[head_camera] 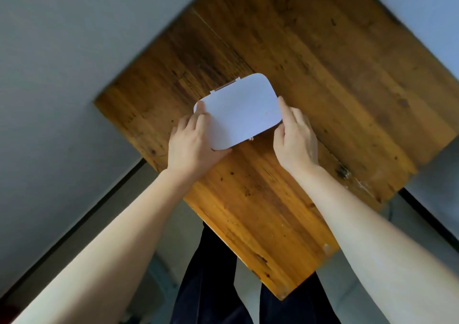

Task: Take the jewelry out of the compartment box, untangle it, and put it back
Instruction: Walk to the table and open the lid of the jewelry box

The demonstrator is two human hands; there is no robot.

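Note:
A white compartment box with rounded corners lies closed on the wooden table, its hinge on the far edge and a small gold clasp on the near edge. My left hand grips the box's left end, with the thumb under the near corner and the fingers on the lid. My right hand holds the right end, with the fingers along its side. No jewelry is visible; the lid hides the inside.
The table sits in a corner between two pale walls. Its near corner points toward my dark trousers. A dark knot or stain marks the wood at the right.

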